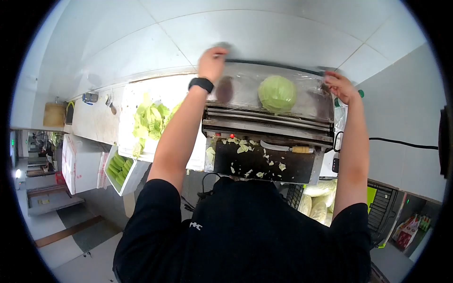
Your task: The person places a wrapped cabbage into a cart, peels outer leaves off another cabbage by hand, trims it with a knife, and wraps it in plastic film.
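A round pale-green cabbage (277, 95) sits on clear plastic film (247, 85) at the back of a metal film-wrapping machine (269, 123). At the film's far left corner, my left hand (211, 65) is closed on the film, its fingertips blurred. My right hand (341, 87) pinches the film at the far right. A dark strip (278, 64) runs between the hands along the back. Left of the cabbage shows a dark reddish oval (224, 89) that I cannot make out. A curved knife (286, 148) with a wooden handle lies on the machine's dark front plate, among leaf scraps.
Loose leaves (153, 118) lie on a white surface at left. Beyond it stands a white box of green vegetables (119, 166). Long pale cabbages (321, 200) fill a crate at lower right. A black cable (403, 143) crosses to the right wall. Tiled wall rises close behind.
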A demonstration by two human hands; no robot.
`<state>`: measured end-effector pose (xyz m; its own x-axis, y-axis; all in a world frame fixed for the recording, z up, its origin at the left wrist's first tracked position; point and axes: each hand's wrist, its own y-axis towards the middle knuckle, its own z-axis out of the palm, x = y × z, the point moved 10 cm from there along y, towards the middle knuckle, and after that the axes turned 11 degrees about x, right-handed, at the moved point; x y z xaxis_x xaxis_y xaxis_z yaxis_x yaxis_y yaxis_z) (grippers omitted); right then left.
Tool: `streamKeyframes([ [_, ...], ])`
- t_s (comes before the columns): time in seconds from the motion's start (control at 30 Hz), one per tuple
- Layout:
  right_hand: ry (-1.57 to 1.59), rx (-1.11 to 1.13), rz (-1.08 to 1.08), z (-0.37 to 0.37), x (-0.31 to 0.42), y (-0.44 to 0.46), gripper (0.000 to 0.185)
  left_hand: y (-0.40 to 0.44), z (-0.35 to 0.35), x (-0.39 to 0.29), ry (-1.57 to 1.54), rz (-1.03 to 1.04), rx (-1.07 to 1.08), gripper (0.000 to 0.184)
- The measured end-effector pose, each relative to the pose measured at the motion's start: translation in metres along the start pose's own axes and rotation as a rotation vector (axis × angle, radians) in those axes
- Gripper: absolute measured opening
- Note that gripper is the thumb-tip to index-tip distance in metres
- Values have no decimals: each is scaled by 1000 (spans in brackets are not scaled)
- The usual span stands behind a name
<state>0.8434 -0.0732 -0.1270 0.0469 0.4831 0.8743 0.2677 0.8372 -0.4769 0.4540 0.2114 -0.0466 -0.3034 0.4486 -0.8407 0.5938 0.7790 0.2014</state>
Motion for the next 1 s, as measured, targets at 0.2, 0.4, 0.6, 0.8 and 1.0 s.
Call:
streamKeyframes([
  [0.2,-40,-634,-542,-35,34,-49,24,-76,129,-105,328,285,365,43],
  [0.4,-444,-339,-576,183,71,-30,42,-68,140,-72,27,10,249,57],
  [0.6,-1,-186,-277,169,15,19,47,-53,152,-34,-105,-255,387,72],
  [0.8,-294,-474,-309,119,39,-20,43,-40,169,13,-351,-436,615,68],
  [1.0,-473,-492,-348,130,43,-48,52,-38,92,-80,216,-13,301,51],
])
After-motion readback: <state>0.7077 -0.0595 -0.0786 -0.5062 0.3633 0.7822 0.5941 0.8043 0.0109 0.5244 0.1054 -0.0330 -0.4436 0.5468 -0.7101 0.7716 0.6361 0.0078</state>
